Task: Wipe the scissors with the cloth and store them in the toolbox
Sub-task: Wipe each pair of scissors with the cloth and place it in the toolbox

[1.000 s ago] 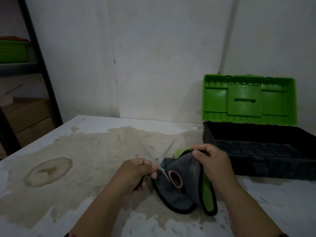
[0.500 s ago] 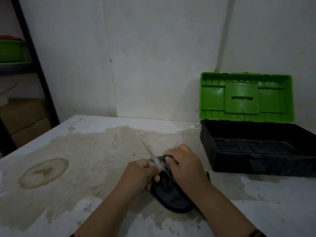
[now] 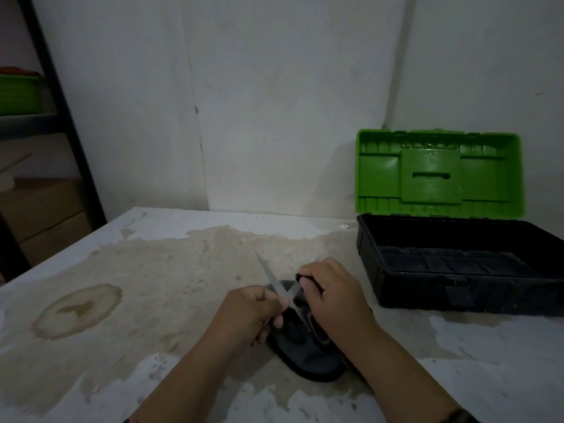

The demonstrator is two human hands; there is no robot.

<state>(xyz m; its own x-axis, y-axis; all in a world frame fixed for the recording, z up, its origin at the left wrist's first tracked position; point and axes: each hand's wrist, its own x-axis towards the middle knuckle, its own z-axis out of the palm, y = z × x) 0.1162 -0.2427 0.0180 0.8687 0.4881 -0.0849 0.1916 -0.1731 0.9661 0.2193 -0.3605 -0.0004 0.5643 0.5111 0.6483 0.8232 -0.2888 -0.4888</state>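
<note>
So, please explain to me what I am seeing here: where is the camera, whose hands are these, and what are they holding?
There is no machine here. The camera sits on a person's head and looks forward and down, so the two arms coming in from the bottom edge are that person's own. The left hand grips the scissors by the handles, with the blades spread open. The right hand holds a dark cloth closed round one blade. Below them is a worn white table. On its right side stands the black toolbox, its green lid open and upright. At the far left, a dark shelf carries a green basket.
</note>
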